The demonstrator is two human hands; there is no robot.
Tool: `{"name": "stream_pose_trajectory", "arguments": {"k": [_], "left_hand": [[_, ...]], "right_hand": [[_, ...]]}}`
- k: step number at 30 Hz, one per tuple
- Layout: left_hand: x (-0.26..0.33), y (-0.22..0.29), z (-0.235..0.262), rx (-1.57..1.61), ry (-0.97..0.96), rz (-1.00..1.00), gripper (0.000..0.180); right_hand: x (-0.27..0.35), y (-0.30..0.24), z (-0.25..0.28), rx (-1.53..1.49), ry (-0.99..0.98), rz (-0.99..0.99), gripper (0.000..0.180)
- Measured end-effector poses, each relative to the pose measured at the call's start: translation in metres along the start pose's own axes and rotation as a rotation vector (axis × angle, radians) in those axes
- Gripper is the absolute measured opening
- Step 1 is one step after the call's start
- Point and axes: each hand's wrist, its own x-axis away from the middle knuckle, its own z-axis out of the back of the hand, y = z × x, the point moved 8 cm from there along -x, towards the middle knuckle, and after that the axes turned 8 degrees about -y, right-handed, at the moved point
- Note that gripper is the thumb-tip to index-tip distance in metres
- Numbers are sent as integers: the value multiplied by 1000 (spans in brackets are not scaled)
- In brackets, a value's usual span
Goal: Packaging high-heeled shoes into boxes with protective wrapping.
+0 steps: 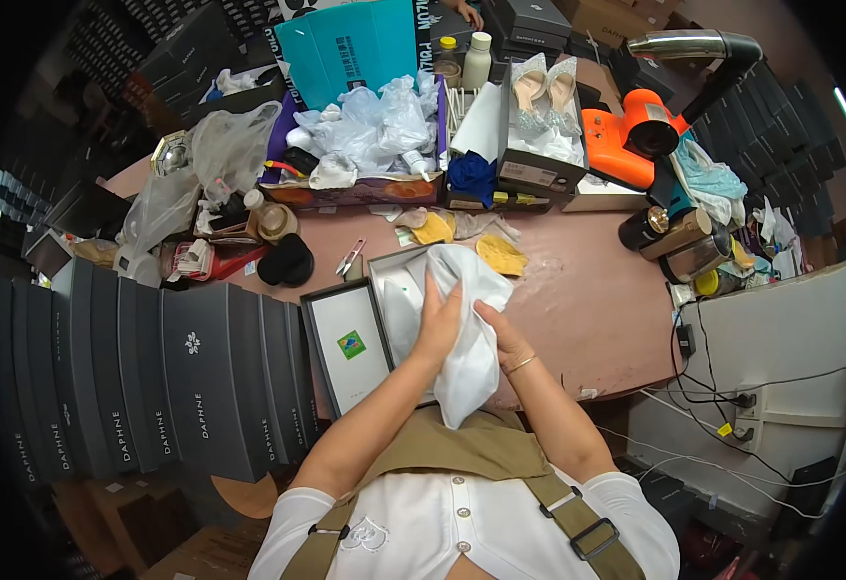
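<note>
A soft white cloth-like bundle [471, 362] is held up between my two hands, over the near edge of the table. My left hand [438, 317] is closed on its left side, the fingers partly sunk in the folds. On the right side my right hand [503, 338] grips it, thumb up. What lies inside the folds, if anything, cannot be seen. Behind and to the left stands an open grey shoebox [376, 280] with white lining. Its apparent lid [347, 387], white inside with a green sticker, lies beside it.
Stacked dark shoeboxes [196, 372] rise at my left. Yellow-and-grey cloths [502, 255], snips [351, 256] and a black round pad [286, 261] lie on the pink table [597, 300]. Farther back are a box of crumpled plastic [355, 188], glittery shoes [546, 92] and an orange heat tool [626, 135].
</note>
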Motion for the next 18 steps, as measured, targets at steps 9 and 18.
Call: {"name": "stream_pose_trajectory", "arguments": {"k": [9,18], "left_hand": [[27,-45,0,-1474,-803,-193,49],[19,-49,12,-1327,-776,-330,54]], "right_hand": [[126,-86,59,354,333,116,54],[96,-68,57,436,295,61,55]]}}
